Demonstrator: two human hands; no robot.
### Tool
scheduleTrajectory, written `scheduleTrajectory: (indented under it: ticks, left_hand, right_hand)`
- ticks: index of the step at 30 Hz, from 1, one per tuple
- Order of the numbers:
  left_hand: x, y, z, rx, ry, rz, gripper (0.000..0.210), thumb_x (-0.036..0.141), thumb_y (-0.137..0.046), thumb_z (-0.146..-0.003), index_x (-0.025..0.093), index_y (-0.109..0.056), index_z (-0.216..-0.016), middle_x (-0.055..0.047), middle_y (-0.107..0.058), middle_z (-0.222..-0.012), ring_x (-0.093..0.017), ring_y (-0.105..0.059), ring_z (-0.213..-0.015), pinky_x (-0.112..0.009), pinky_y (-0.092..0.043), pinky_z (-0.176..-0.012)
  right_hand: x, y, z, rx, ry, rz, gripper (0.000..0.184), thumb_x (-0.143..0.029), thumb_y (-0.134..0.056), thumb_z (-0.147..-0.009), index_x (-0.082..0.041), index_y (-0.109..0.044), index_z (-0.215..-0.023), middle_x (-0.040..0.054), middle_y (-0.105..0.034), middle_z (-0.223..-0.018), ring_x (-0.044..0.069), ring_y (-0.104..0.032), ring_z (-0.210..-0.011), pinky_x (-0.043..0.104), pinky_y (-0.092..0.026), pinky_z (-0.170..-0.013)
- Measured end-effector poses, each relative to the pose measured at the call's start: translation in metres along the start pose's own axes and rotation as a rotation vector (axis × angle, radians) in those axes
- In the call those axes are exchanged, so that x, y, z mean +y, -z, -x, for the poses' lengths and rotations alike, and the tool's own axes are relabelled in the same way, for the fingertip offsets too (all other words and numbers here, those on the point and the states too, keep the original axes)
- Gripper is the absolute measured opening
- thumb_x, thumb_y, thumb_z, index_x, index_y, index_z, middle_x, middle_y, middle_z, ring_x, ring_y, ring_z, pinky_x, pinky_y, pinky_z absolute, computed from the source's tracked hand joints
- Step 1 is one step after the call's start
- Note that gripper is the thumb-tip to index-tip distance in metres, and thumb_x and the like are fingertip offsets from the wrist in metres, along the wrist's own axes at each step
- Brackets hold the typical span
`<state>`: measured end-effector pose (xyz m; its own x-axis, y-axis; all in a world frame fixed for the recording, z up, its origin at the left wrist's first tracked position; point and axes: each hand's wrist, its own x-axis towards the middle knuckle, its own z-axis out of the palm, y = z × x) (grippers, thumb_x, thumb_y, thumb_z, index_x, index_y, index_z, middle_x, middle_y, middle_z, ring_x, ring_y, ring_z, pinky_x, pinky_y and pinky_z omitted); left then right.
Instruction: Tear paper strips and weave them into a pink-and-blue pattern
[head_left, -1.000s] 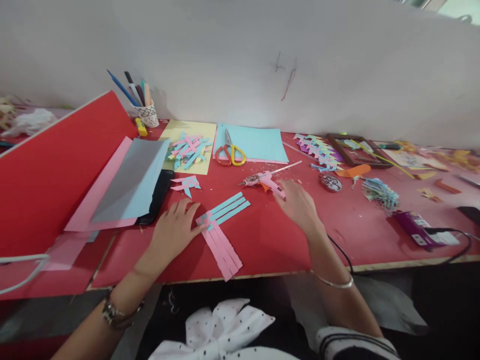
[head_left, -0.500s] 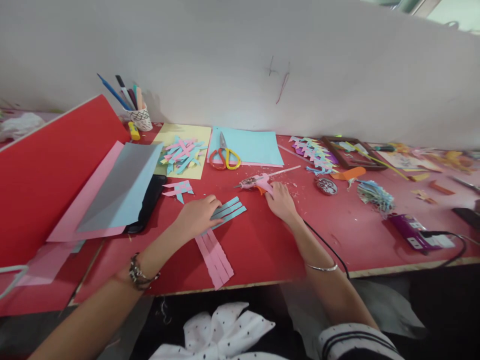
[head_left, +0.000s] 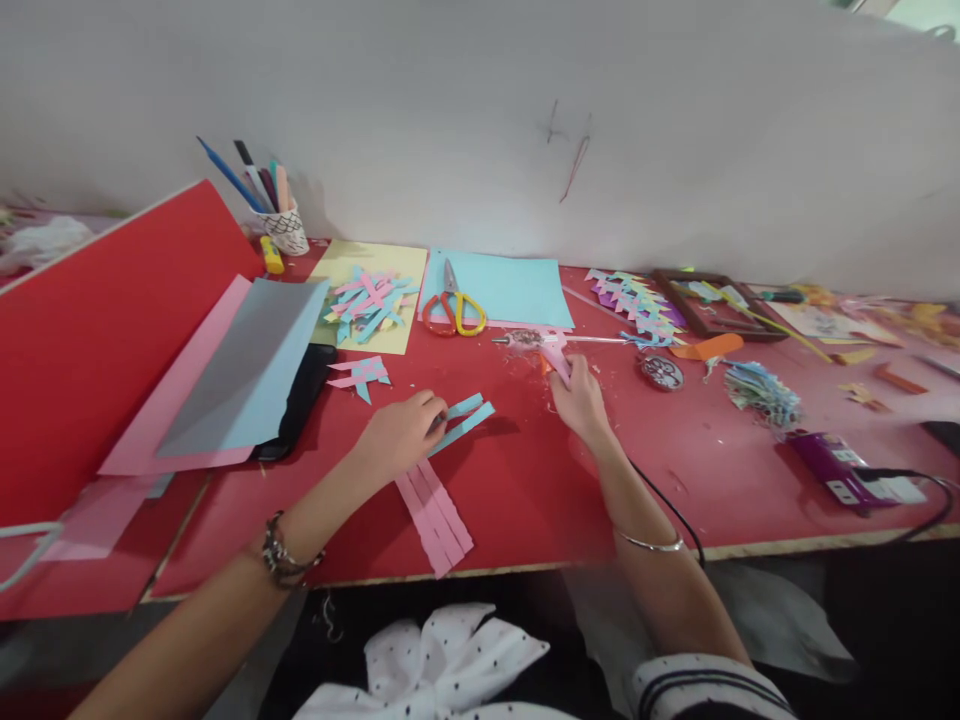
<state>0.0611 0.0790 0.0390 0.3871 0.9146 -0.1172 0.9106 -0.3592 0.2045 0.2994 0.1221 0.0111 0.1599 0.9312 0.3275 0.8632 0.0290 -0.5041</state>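
My left hand is closed on blue paper strips, whose free ends point right and stand partly lifted off the red tabletop. Under and below that hand lie pink paper strips, their upper end hidden by my fingers. My right hand grips the handle of a pink hot glue gun, its metal nozzle pointing left and a clear glue stick out of its back. A small woven piece of pink and blue paper lies just beyond my left hand.
Scissors rest on blue paper, beside a pile of cut strips. Leaning boards and sheets fill the left. A pen cup stands at the wall. Right: wooden frame, purple power box with cable.
My left hand has raised some of the blue strips, so they now spread apart. My right hand has shifted the glue gun slightly right, and the gun has turned more level.
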Motion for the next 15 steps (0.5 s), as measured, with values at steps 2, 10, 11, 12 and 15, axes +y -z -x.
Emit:
scheduleTrajectory:
  ticks: [2, 10, 11, 12, 15]
  left_hand:
    - [-0.0006, 0.0, 0.0021, 0.023, 0.029, 0.005, 0.019, 0.021, -0.039, -0.085, 0.018, -0.057, -0.089, -0.004, -0.062, -0.092, -0.015, -0.06, -0.076, -0.022, -0.034, -0.051]
    - [-0.0019, -0.002, 0.0033, 0.049, 0.085, 0.039, 0.02, 0.029, -0.042, -0.086, 0.018, -0.058, -0.08, -0.002, -0.063, -0.086, -0.014, -0.06, -0.072, -0.021, -0.03, -0.048]
    - [-0.0028, -0.0028, 0.0031, 0.044, 0.078, 0.054, 0.022, 0.033, -0.044, -0.086, 0.018, -0.058, -0.08, -0.001, -0.063, -0.085, -0.014, -0.06, -0.072, -0.021, -0.031, -0.048]
    - [-0.0039, -0.0037, 0.0031, 0.036, 0.07, 0.07, 0.023, 0.036, -0.045, -0.085, 0.019, -0.059, -0.081, -0.001, -0.063, -0.084, -0.014, -0.06, -0.072, -0.021, -0.032, -0.048]
    - [-0.0081, -0.0073, 0.0031, 0.018, 0.018, 0.091, 0.022, 0.038, -0.048, -0.083, 0.019, -0.059, -0.088, -0.001, -0.062, -0.09, -0.015, -0.06, -0.076, -0.02, -0.035, -0.052]
  right_hand:
    - [-0.002, 0.0017, 0.0002, -0.006, -0.018, -0.006, 0.014, -0.031, -0.034, -0.073, -0.022, -0.04, -0.083, 0.0088, -0.058, -0.076, 0.023, -0.054, -0.068, 0.032, -0.039, -0.057]
    - [-0.0054, 0.0034, 0.0005, -0.041, -0.057, -0.02, 0.015, -0.029, -0.037, -0.072, -0.022, -0.042, -0.084, 0.0098, -0.061, -0.079, 0.025, -0.057, -0.073, 0.032, -0.039, -0.059]
    - [-0.0056, 0.0034, 0.0007, -0.046, -0.062, -0.022, 0.015, -0.03, -0.037, -0.072, -0.022, -0.042, -0.084, 0.01, -0.061, -0.081, 0.025, -0.057, -0.074, 0.032, -0.039, -0.059]
    - [-0.0058, 0.0034, 0.0008, -0.053, -0.067, -0.025, 0.016, -0.03, -0.038, -0.071, -0.022, -0.042, -0.084, 0.0102, -0.061, -0.082, 0.025, -0.057, -0.074, 0.032, -0.039, -0.059]
    - [-0.006, 0.0033, 0.0009, -0.068, -0.076, -0.039, 0.017, -0.03, -0.038, -0.071, -0.022, -0.043, -0.085, 0.0106, -0.061, -0.086, 0.025, -0.057, -0.075, 0.032, -0.039, -0.059]
